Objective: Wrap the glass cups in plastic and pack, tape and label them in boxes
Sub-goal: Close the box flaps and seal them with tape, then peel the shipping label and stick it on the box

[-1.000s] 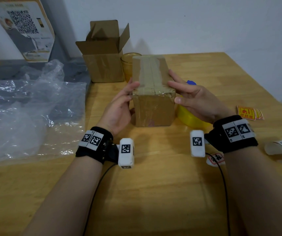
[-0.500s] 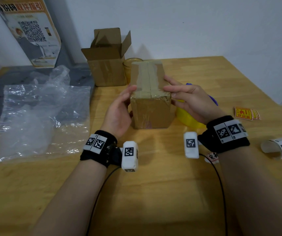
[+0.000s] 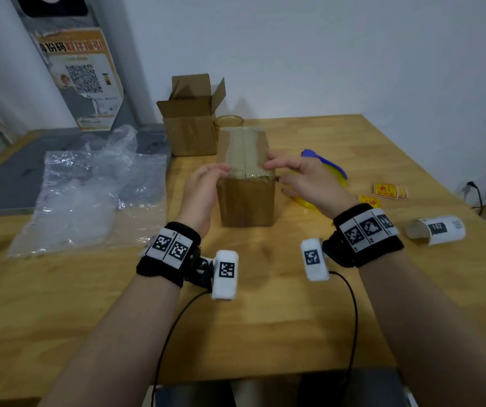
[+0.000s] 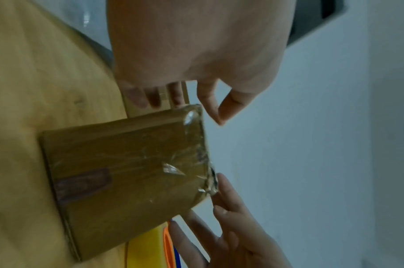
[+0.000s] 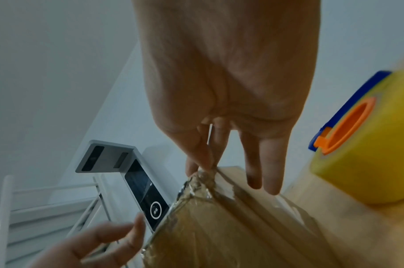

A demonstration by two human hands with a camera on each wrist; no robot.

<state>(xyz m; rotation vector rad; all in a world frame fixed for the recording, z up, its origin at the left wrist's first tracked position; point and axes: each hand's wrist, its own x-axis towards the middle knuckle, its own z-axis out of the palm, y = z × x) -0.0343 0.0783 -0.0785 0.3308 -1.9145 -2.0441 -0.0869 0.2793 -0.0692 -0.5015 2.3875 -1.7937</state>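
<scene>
Wooden table (image 3: 265,304), upright taped box (image 3: 246,198) (wrinkled glossy tape), hands loosely spread at its top edges

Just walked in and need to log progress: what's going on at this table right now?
A person is sealing a taped box standing on the wooden table. The left hand and the right hand are at its top near edge, fingertips at the crinkled tape. Behind it stand an open box and a glass cup. Plastic wrap lies to the left, labels to the right.
</scene>
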